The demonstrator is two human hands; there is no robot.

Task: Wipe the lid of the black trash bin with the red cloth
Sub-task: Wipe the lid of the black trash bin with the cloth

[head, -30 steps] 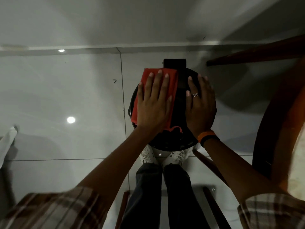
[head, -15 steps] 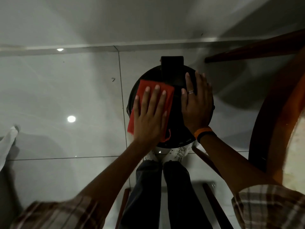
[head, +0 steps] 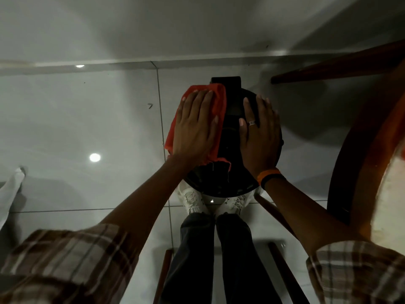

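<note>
L hand flat, palm down on red cloth, fingers spread and straight, not clenched, pressing the cloth onto the lid of the black trash bin. Cloth sits on the lid's left half: its far edge reaches the rear rim beside the black hinge block, left edge hangs just past the lid's left rim, near edge ends w/ a loose frayed tail around lid centre. Most of the cloth is under the hand; only a border shows around it.

R hand also flat and open on the lid's right half, bare plastic under it, no cloth, ring on one finger, orange wristband at the wrist. Thumbs of both hands are near each other; a bare black strip of lid lies between them.

Uncovered lid: centre strip + near arc by the white shoes.

Room: open tiled floor to the left and beyond, up to the wall base. Right side tight, w/ wooden table edge and a dark wood rail near the bin. White fabric at far left, well apart.
</note>
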